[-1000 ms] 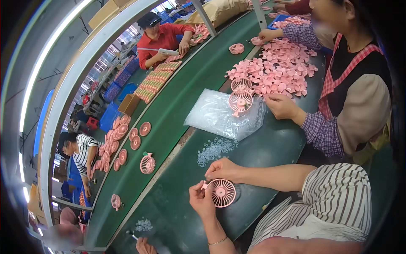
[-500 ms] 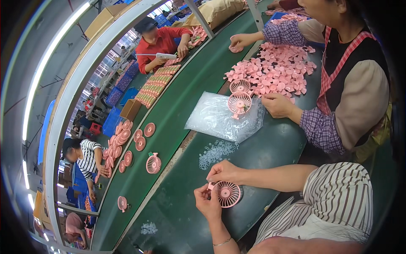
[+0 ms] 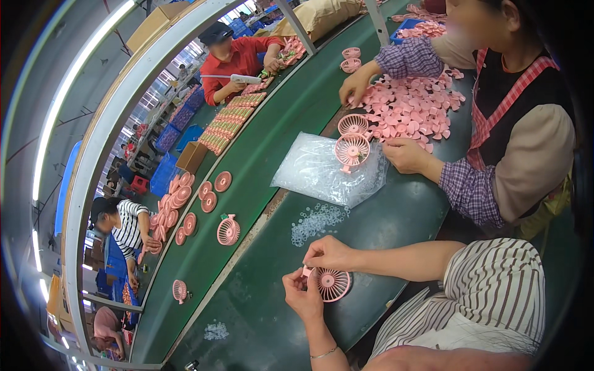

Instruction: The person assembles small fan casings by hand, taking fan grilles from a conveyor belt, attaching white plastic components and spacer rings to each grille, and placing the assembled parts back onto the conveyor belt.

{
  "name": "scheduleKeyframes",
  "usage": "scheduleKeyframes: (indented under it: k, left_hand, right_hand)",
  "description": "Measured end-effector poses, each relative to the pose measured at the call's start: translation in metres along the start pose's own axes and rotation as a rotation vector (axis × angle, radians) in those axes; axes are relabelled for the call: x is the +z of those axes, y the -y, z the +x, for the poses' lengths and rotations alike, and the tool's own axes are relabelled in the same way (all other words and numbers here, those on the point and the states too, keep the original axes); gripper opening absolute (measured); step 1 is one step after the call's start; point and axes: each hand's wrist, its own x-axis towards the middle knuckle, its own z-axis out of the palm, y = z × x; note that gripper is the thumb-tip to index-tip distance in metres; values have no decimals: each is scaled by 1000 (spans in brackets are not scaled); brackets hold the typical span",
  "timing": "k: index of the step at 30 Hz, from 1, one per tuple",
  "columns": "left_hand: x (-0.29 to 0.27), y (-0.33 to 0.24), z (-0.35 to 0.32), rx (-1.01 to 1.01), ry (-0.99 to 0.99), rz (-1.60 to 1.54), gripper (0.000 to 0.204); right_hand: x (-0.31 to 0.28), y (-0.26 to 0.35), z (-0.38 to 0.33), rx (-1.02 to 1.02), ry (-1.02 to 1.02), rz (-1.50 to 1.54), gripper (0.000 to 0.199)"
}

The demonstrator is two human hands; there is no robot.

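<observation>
A round pink fan housing [image 3: 333, 285] with radial slats lies near the front of the green worktable. My left hand [image 3: 302, 298] is closed round its short stub, fingers and thumb gripping that side. Over the same stub, my right hand [image 3: 328, 252] pinches with thumb and fingertips; whatever is between them is too small to make out. Just beyond my hands lies a loose heap of small clear rings [image 3: 317, 222]. A smaller heap of clear rings [image 3: 216, 331] sits to the left.
A clear plastic bag [image 3: 303, 170] lies beyond the heap, with pink fan housings [image 3: 352, 150] on it. A co-worker's hand [image 3: 405, 154] rests beside a pile of pink fan blades [image 3: 414, 105]. Leftward runs a green conveyor belt [image 3: 266, 176] carrying a pink housing [image 3: 228, 230].
Pink parts on the belt have shifted up and to the right. The co-worker's far hand has left a housing on the belt and moved to the blade pile. My hands barely moved.
</observation>
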Motion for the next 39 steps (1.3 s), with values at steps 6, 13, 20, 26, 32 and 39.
scheduleKeyframes:
  k: [6,13,20,26,32,39]
  left_hand:
    - [4,-4,-7,-2,-28,122,23]
    - [1,-5,-8,-33,-66,108,16]
    - [9,-11,7,40,-29,140,20]
    - [4,-6,6,50,-109,160,22]
    - [-2,-1,4,15,-105,166,22]
    - [-6,-4,7,-6,-68,88,40]
  right_hand:
    - [3,6,-14,-82,-1,-197,16]
    - [20,-6,-20,-725,-139,-641,18]
    - [-2,9,-5,-110,-7,27,18]
    - [6,1,-6,-474,-16,-358,19]
    - [12,4,-11,-725,-16,-538,23]
    - [7,-7,0,-176,140,-64,25]
